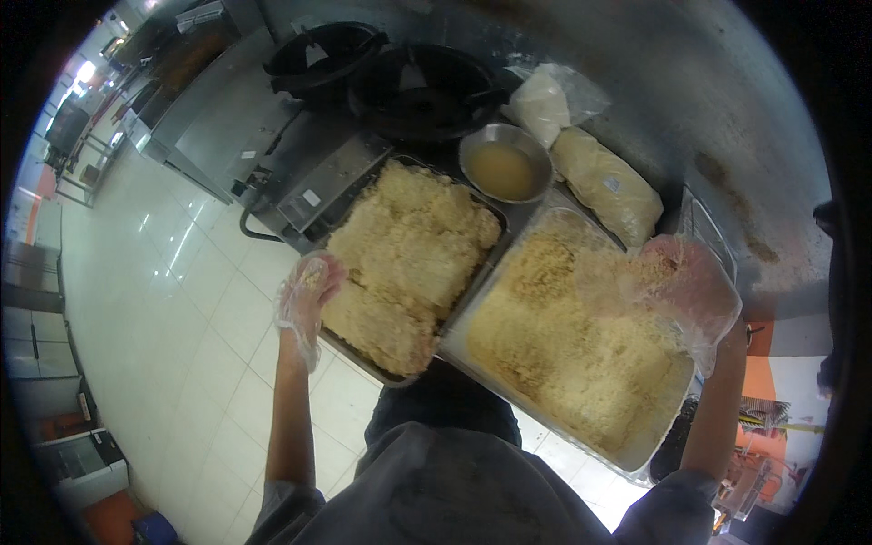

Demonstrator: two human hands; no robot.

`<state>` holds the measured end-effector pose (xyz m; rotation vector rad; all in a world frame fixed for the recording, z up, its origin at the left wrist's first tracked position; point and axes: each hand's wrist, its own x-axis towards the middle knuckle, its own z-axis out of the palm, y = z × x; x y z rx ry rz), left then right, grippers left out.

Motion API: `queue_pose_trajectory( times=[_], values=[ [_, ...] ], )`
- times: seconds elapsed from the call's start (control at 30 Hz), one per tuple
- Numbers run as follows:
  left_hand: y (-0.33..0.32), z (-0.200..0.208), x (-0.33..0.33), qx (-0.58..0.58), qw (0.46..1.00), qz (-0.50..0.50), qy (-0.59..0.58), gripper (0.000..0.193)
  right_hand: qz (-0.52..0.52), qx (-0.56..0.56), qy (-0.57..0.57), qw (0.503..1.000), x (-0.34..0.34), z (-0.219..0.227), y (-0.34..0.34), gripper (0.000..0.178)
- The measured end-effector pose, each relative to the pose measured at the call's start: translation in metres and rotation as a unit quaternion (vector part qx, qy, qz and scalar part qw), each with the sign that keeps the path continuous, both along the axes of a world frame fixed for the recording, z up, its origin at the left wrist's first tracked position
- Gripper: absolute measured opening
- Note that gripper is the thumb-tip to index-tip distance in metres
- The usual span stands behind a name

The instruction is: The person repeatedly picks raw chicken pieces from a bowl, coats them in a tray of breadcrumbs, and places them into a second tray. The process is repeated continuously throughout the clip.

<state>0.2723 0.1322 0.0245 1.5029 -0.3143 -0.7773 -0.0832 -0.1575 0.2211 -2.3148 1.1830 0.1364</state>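
Observation:
My left hand [312, 289], in a clear plastic glove, is closed at the left rim of a dark tray [374, 371]. The tray is heaped with pale, crumb-coated pieces [409, 245] lying against each other. To its right stands a wide, shallow bin [556, 445] filled with yellowish crumbs [581, 354]. Over the far right part of that bin is my right hand [686, 277], also gloved. Its fingers and a crumb-coloured patch beside them are smeared by motion, so whether it holds anything is unclear.
Behind the trays sits a metal bowl [505, 163] of cloudy tan liquid. Two black basins [422, 95] [322, 54] stand farther back. Plastic bags of pale crumbs [609, 186] [540, 104] lean near the metal wall [708, 109]. White floor tiles [173, 300] stretch out at left.

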Motion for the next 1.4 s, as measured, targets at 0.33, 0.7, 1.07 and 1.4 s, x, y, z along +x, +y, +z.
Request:
queue_pose_trajectory(
  times=[0.33, 0.7, 1.07, 1.4],
  values=[
    [0.018, -0.019, 0.053, 0.028, 0.994, -0.009, 0.11, 0.037, 0.209, 0.028, -0.113, 0.971, 0.188, -0.065, 0.052, 0.047],
    [0.034, -0.071, 0.052, -0.152, 0.959, -0.111, 0.213, 0.042, 0.127, 0.24, -0.092, 0.958, 0.275, -0.086, 0.108, 0.047],
    [0.014, -0.048, 0.083, -0.094, 0.903, -0.344, 0.241, 0.054, -0.022, 0.129, -0.176, 0.976, 0.201, -0.169, 0.184, 0.045],
    [-0.045, -0.025, 0.072, 0.253, 0.796, -0.544, -0.077, 0.043, -0.33, 0.222, -0.245, 0.884, 0.171, -0.209, 0.254, 0.051]
  ],
)
